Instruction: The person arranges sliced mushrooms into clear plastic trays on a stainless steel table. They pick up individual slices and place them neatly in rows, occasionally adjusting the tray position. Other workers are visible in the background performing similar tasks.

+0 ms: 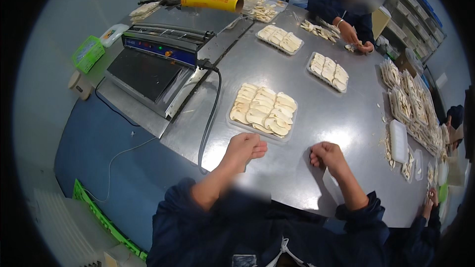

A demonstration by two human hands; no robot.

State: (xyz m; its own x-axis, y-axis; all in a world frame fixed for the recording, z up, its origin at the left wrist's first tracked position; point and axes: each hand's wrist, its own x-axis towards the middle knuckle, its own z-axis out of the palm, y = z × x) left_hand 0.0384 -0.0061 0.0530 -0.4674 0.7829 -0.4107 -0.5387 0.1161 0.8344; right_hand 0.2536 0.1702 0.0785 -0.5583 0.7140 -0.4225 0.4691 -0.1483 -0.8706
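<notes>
Before me lies a clear plastic tray (288, 137) filled with overlapping pale slices, apparently mushroom slices (264, 108), laid in three rows. My left hand (245, 147) is just off the tray's near edge, its fingers together and loosely curled. To the right, my right hand (327, 156) is curled over the steel table (285, 178), apart from the tray. Nothing shows in either hand. Farther off on the table are a second filled tray (327, 72) and a third one (279, 39).
A film-wrapping machine (148, 66) stands left, its black cable (215, 107) looping onto the table. Behind it lies a yellow film roll (211, 0). Another person's hands (352, 37) handle slices at the far side. Stacked filled packs (412, 100) and a white tray (398, 141) are right.
</notes>
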